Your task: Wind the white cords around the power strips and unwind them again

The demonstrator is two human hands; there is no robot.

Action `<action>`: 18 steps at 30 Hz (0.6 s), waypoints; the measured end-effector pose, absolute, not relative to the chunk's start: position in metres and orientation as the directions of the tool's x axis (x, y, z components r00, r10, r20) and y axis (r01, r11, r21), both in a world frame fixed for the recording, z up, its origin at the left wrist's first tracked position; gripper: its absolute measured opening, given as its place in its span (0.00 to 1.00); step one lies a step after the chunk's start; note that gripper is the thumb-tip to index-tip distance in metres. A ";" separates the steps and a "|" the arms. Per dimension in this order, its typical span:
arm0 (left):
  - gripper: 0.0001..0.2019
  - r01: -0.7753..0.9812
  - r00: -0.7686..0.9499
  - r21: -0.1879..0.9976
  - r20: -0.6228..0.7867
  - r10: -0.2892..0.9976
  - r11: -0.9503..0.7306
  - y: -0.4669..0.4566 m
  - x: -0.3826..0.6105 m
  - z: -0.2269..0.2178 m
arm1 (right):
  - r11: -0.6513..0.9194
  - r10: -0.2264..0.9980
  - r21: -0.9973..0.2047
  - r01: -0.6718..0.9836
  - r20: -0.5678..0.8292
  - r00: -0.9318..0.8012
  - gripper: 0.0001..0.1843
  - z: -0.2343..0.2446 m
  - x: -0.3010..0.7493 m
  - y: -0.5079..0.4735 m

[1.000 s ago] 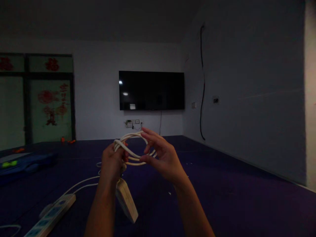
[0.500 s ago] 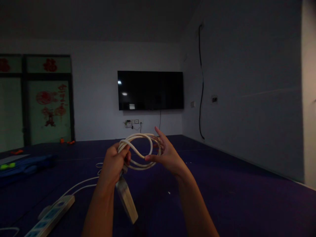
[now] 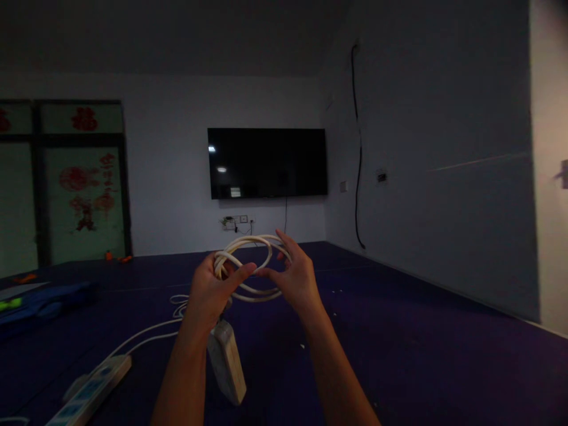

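The hands have drawn together: the left hand keeps its grip closed on the white cord coil at 9 o'clock, thumb now stretched across. The right hand cradles 3 o'clock, grip loosely open. The coil sits in mid-air, its power strip dangling at 6 o'clock.

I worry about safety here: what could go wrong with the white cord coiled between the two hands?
1. The coiled cord seems gripped by the left hand only; the right hand has spread fingers, so loops may slip apart.
2. The power strip dangles below and could swing or drop.
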State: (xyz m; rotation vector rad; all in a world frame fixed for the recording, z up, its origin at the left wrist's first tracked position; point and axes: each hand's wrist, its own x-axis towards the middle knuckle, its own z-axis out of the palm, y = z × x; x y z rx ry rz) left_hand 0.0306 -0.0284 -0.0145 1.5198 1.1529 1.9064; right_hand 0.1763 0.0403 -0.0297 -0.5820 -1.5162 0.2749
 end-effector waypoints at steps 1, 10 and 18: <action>0.19 0.184 -0.304 0.813 0.582 0.754 -0.553 -0.028 0.031 -0.015 | 0.840 0.513 -0.515 0.172 0.856 0.059 0.44 -0.029 0.176 0.039; 0.18 0.318 -0.409 0.801 0.599 0.688 -0.508 -0.028 0.021 -0.012 | 0.455 0.773 -0.705 -0.544 0.616 -0.151 0.23 -0.014 0.195 0.020; 0.21 0.451 -0.490 0.734 0.679 0.546 -0.507 -0.018 0.017 -0.018 | 0.221 0.671 -0.824 -0.522 0.517 -0.532 0.20 -0.023 0.195 0.027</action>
